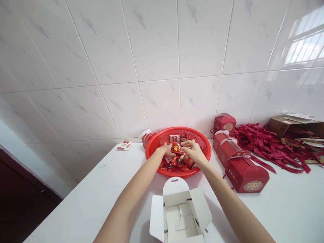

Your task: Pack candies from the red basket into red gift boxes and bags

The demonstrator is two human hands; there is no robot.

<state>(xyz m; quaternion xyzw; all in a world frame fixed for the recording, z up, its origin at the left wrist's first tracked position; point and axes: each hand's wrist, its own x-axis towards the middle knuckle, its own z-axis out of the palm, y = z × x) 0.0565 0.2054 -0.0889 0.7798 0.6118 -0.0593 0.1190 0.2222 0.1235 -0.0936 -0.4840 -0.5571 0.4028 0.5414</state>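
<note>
Both my hands reach into a red plastic basket [208, 153] of wrapped candies [180, 162]. My left hand [165, 150] is closed at a red and gold wrapped candy [175, 147], which sits at its fingertips. On the basket's right side, my right hand [192, 151] has its fingers bent in and down over the candies; what they pinch, if anything, is too small to make out. Between my forearms an open white-lined box [181, 216] stands with its flaps spread, its inside showing only bare card.
Several closed red gift boxes [246, 173] line the basket's right side. Beyond them lie a heap of dark red ribbons [263, 145] and a brown carton [278, 128]. Printed cards [125, 145] and another small box [147, 136] are at left by the tiled wall [159, 108].
</note>
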